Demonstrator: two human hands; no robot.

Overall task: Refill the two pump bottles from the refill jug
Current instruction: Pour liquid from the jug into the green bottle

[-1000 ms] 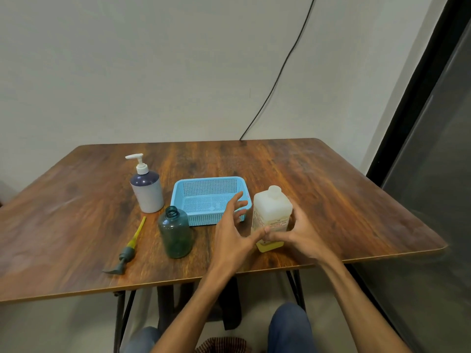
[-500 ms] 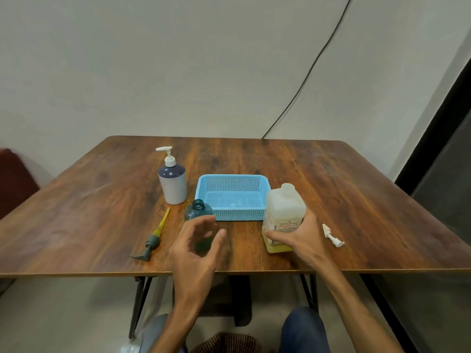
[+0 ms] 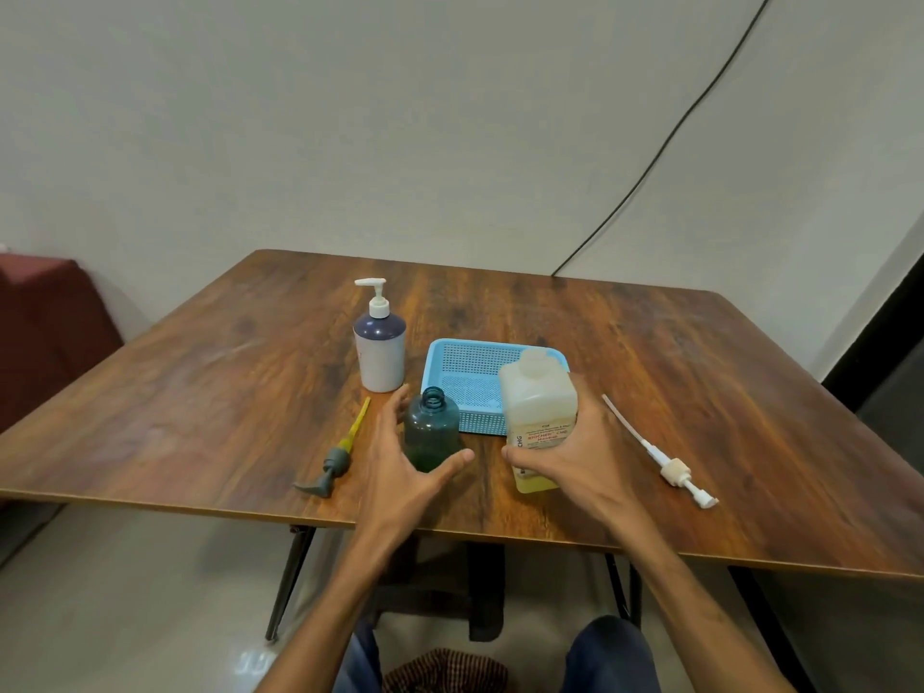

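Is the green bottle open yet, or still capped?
Open. The green bottle shows a bare threaded neck; a grey-and-yellow pump lies on the table beside it.

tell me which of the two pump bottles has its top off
The dark green bottle, the one the left hand is cupped round: its neck is bare and open. The white bottle with the purple shoulder, farther back, has its pump on.

My left hand [image 3: 400, 462]: just left of refill jug [image 3: 537, 407], fingers and thumb cupped wide, contact unclear | my right hand [image 3: 575, 455]: gripping that jug's lower half, thumb in front
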